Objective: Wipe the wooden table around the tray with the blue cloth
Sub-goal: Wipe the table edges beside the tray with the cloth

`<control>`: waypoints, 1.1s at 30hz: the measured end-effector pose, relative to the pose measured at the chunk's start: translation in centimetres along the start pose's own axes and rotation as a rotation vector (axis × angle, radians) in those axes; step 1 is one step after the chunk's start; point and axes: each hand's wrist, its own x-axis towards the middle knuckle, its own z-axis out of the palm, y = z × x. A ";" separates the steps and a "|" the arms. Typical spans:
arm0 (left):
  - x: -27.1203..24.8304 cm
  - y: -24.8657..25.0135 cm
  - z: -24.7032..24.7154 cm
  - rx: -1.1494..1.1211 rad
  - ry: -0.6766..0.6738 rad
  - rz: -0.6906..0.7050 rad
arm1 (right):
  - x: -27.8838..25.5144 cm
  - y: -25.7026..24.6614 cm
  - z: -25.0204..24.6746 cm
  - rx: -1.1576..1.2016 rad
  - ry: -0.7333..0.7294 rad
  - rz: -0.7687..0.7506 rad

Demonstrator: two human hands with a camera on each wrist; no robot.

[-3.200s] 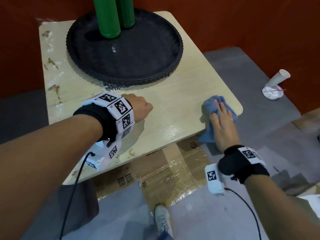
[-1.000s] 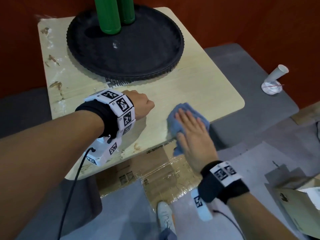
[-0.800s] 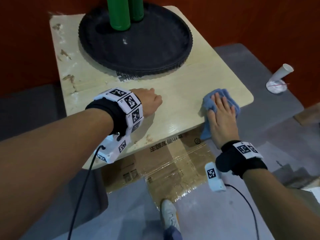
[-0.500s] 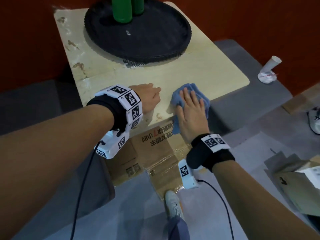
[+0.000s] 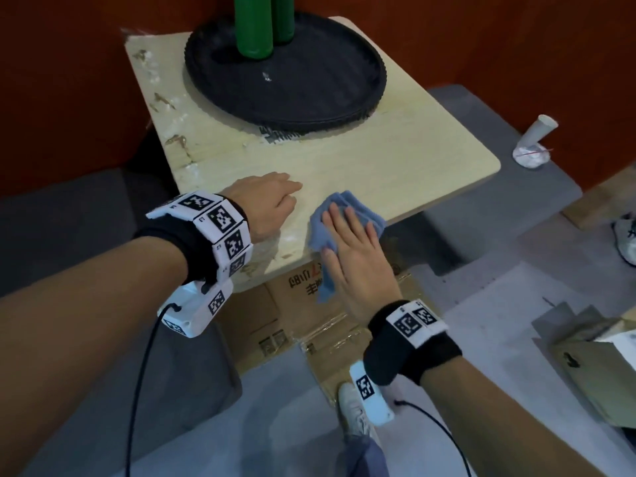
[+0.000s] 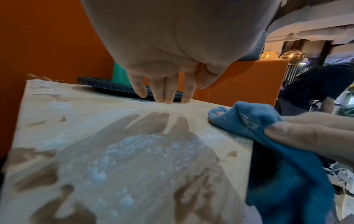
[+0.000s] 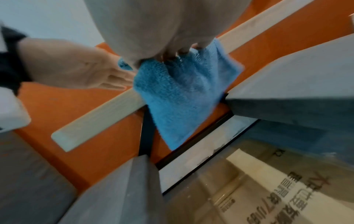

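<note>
On the light wooden table, a round black tray sits at the back with two green cylinders standing in it. My right hand presses flat, fingers straight, on the crumpled blue cloth at the table's near edge. Part of the cloth hangs over that edge. Just left of the cloth, my left hand rests on the wood on straight fingertips and holds nothing. Brown stains and white residue mark the table's left side and near corner.
An orange wall stands behind and to the left of the table. A paper cup with crumpled tissue lies on the grey surface to the right. Flattened cardboard covers the floor below, next to my shoe. A cardboard box sits at the lower right.
My right hand swept the cloth back and forth along the near edge, ending left beside my left hand. The left hand stayed planted on the table.
</note>
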 end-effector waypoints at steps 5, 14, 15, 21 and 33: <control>-0.5 -0.7 -0.3 -0.040 0.027 0.016 | 2.0 2.8 -1.4 0.053 0.073 0.159; -2.8 -1.3 0.0 -0.133 0.086 0.124 | 1.4 0.5 -1.0 0.021 0.040 0.114; -3.2 -1.6 0.1 -0.147 0.099 0.124 | 1.6 0.3 -0.9 0.049 0.066 0.185; -4.4 -2.2 0.7 -0.267 0.181 0.138 | 0.2 -3.3 0.1 -0.008 -0.035 0.049; -4.1 -2.1 0.0 -0.338 0.345 0.102 | 1.6 -0.9 -0.5 0.019 -0.005 0.066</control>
